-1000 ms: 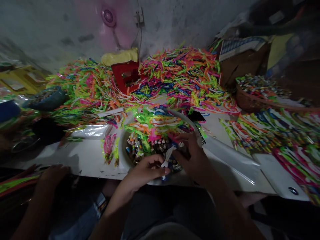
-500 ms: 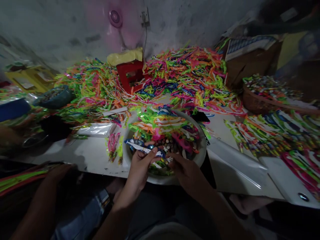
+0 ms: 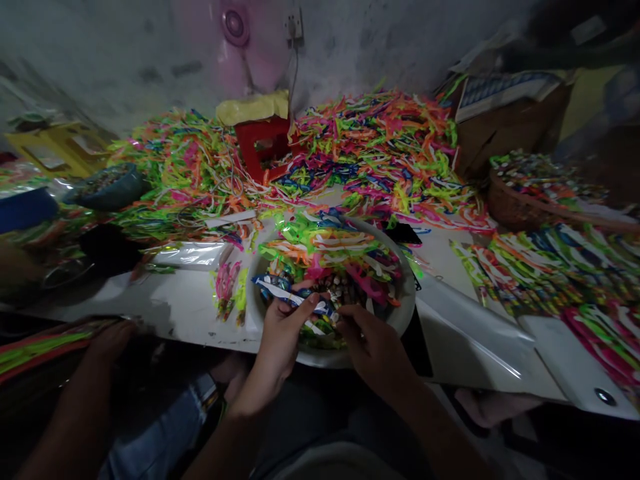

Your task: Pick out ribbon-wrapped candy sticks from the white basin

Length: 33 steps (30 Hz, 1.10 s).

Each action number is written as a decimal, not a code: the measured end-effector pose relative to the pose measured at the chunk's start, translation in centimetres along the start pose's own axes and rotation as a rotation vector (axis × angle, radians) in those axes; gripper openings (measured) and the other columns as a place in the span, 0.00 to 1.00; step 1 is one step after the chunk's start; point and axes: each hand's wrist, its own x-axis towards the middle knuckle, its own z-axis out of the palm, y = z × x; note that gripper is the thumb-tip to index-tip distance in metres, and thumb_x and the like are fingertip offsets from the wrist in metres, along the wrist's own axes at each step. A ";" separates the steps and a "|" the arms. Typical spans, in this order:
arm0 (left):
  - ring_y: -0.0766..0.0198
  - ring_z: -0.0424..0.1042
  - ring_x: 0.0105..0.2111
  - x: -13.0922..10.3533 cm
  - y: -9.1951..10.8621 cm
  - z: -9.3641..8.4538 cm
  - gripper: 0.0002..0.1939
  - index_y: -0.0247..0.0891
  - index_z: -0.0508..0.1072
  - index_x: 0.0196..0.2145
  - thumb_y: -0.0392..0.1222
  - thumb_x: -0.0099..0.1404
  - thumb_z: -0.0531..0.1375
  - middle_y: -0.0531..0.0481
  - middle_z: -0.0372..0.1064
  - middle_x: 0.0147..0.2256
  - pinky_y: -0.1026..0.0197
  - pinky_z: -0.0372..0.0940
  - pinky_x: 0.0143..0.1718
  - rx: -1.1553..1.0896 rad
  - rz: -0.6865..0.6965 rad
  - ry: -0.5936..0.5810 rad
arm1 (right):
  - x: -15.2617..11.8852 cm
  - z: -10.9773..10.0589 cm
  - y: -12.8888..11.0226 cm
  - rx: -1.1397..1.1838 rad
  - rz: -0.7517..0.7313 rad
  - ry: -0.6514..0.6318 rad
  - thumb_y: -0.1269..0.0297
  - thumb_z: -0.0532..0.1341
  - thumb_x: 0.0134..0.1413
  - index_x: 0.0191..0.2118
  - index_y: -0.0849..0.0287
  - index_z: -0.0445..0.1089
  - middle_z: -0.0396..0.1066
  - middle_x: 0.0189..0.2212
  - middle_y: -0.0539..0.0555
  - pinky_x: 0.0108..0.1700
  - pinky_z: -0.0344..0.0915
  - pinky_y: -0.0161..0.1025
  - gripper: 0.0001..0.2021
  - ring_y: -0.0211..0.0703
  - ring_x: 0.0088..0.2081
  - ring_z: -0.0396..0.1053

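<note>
Over a round pale basin (image 3: pixel 409 313), my left hand (image 3: pixel 284 333) pinches a blue-and-white plastic strip (image 3: pixel 277 292) between thumb and fingers. The strip slants down to the right. At its right end, my right hand (image 3: pixel 375 337) has its fingertips closed together; a small pale bit shows there, too small to name. Bright coloured plastic strips (image 3: pixel 325 243) fill the back of the basin. Small dark cylindrical pieces (image 3: pixel 343 288) lie nearer my hands, partly hidden by them.
Heaps of coloured strips (image 3: pixel 380 143) cover the table's back around a red stool (image 3: pixel 250 150). Bundled strips (image 3: pixel 550 267) lie in rows at right, by a clear plastic sleeve (image 3: pixel 475 327). Another person's hand (image 3: pixel 113 337) is at lower left. A brown basket (image 3: pixel 510 200) stands far right.
The blue-and-white strip has turned a little, with more blue showing and its right end lower. Both hands stay in nearly the same place; the view has shifted slightly.
</note>
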 end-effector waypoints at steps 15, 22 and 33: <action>0.67 0.72 0.27 -0.2 -0.2 0.0 0.19 0.35 0.73 0.40 0.41 0.50 0.68 0.51 0.76 0.30 0.69 0.63 0.25 0.037 -0.003 0.022 | 0.3 -0.6 -0.4 0.020 0.044 -0.008 0.61 0.56 0.57 0.37 0.56 0.64 0.69 0.27 0.50 0.31 0.59 0.33 0.06 0.40 0.30 0.67; 0.67 0.71 0.26 0.0 -0.1 0.1 0.18 0.33 0.73 0.39 0.41 0.50 0.68 0.50 0.75 0.28 0.69 0.63 0.24 0.057 -0.003 0.011 | 0.6 -0.5 -0.7 -0.100 0.036 0.018 0.64 0.57 0.55 0.31 0.58 0.63 0.68 0.26 0.50 0.32 0.55 0.35 0.04 0.41 0.30 0.65; 0.65 0.73 0.39 -0.9 -0.4 -0.5 0.06 0.36 0.73 0.25 0.40 0.52 0.66 0.51 0.75 0.37 0.65 0.64 0.42 -0.021 0.004 -0.042 | 1.5 -0.2 -1.1 -0.043 -0.001 -0.164 0.62 0.50 0.61 0.41 0.59 0.67 0.69 0.28 0.52 0.30 0.54 0.34 0.11 0.41 0.30 0.65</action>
